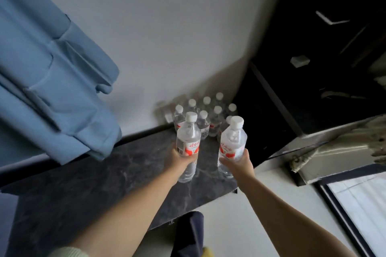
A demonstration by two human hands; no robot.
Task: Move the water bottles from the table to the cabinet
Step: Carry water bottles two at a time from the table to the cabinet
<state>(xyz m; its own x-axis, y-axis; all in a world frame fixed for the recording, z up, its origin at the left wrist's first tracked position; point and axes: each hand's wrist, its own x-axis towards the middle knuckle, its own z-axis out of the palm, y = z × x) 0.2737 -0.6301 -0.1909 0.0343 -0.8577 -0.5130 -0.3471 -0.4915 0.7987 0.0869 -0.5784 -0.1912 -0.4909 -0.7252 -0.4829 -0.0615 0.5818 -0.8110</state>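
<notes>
Both forearms are bare from wrist to elbow, with no watch, band or ring showing on either one. The left hand (181, 159) and the right hand (237, 166) are gloveless. At the lower left edge of the view, the rolled-up cuff of a pale, cream-green knit sleeve (69, 252) covers the left arm above the elbow; its fabric looks soft and lightly ribbed. The right arm leaves the view still bare, so its sleeve cannot be seen.
</notes>
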